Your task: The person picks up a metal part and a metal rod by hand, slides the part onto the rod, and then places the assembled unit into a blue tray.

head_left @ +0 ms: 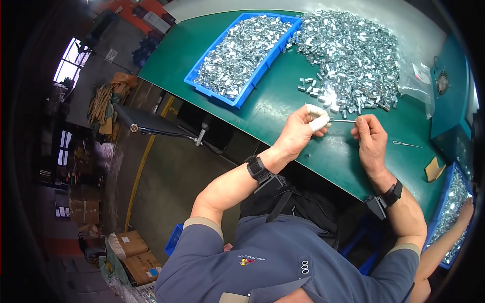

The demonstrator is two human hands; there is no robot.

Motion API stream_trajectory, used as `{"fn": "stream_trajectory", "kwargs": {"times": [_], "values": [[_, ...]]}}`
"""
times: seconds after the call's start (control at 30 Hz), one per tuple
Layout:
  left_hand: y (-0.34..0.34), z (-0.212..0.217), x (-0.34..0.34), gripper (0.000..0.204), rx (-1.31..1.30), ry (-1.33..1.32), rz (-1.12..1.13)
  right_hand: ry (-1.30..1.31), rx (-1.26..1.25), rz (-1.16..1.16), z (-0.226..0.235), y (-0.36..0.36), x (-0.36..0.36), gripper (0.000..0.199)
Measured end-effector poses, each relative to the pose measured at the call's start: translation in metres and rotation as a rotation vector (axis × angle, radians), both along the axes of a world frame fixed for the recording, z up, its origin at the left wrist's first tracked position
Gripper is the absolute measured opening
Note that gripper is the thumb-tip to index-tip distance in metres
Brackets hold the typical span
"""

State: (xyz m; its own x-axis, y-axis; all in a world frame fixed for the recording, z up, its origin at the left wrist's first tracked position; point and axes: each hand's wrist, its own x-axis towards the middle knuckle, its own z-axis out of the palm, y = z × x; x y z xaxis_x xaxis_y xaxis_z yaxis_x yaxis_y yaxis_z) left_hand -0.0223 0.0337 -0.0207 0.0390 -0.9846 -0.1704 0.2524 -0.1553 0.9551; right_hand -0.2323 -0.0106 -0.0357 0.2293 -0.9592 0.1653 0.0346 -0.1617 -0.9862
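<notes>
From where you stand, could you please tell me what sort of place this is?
Most likely a small-parts assembly workshop: a green worktable carries a loose heap of small metal pieces and a blue bin full of them, with cardboard cartons stacked on the concrete floor.

Left hand (298, 129) (taped fingers (317, 122)) and right hand (369, 139) pinched, facing.
</notes>
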Motion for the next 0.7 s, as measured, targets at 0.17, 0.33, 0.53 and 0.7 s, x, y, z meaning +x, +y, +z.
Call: {"fn": "stream_trajectory", "kwargs": {"times": [0.17,0.33,0.53,0.7], "values": [[0.005,-0.015,-0.011,0.021,-0.174,0.011,-0.035,0.183,-0.042,-0.063,-0.009,-0.002,-0.005,0.024],[-0.003,-0.039,-0.017,0.013,-0.292,-0.056,-0.054,0.18,-0.005,0.04,-0.016,-0.003,-0.016,0.033],[0.016,-0.016,-0.013,0.014,-0.312,-0.228,-0.126,0.288,-0.067,0.141,-0.016,0.006,-0.007,0.039],[0.013,-0.017,-0.011,0.018,-0.329,-0.202,-0.108,0.262,0.031,0.154,-0.006,0.005,-0.003,0.041]]}}
